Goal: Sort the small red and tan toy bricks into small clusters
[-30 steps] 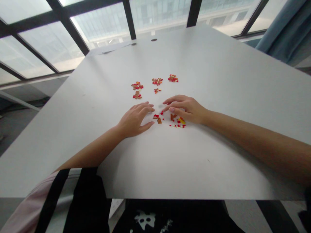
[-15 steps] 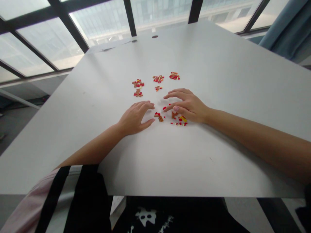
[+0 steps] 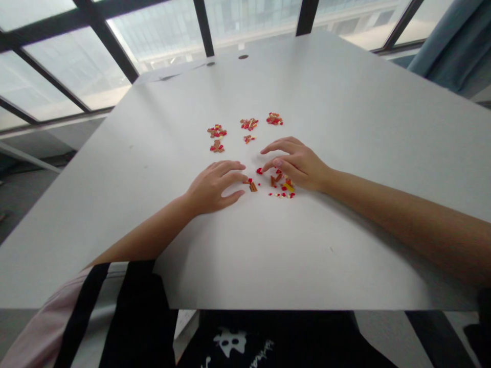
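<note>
My left hand (image 3: 218, 187) rests on the white table with its fingers apart, its fingertips beside a few small brown and red pieces (image 3: 253, 187). My right hand (image 3: 297, 162) hovers over a loose spread of small red, brown, yellow and cream pieces (image 3: 288, 188). Its fingers are spread, and the index fingertip is close to a red piece (image 3: 259, 171); whether they touch I cannot tell. The pieces look like tiny building bricks. Part of the spread lies hidden under my right palm.
Beyond my hands lie several small piles of like pieces: a left pile (image 3: 217, 131), one nearer (image 3: 217, 147), a middle pile (image 3: 249, 124), a smaller one (image 3: 249, 139) and a right pile (image 3: 274, 119). Windows border the white table (image 3: 261, 255); a blue curtain (image 3: 445, 46) hangs at right.
My right hand has shifted slightly up and away, uncovering more of the pieces below it. My left fingers have moved a little over the brown and red pieces.
</note>
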`<state>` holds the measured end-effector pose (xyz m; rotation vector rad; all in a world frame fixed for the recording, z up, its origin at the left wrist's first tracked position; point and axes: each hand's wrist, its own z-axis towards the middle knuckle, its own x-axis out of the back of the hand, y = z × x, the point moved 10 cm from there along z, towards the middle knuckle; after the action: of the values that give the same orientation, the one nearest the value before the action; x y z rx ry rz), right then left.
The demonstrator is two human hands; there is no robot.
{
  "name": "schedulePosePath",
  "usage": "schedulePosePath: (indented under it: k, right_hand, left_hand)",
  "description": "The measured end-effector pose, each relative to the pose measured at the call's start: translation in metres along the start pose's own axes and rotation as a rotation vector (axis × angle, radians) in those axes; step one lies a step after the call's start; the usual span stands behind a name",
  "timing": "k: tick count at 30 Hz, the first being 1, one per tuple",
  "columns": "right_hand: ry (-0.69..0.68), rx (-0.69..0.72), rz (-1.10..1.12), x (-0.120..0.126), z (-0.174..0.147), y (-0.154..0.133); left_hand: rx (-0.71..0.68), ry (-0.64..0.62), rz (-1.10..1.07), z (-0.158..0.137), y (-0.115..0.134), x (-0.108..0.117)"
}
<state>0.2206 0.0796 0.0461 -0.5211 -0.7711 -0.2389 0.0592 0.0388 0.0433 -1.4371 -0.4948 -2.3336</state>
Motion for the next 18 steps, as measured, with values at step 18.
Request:
schedulePosePath:
  k: [18]
  right_hand:
    - [0.030,-0.103,0.010,0.003,0.002,0.006]
  left_hand:
    - [-0.092,0.055,0.066,-0.001,0.008,0.004]
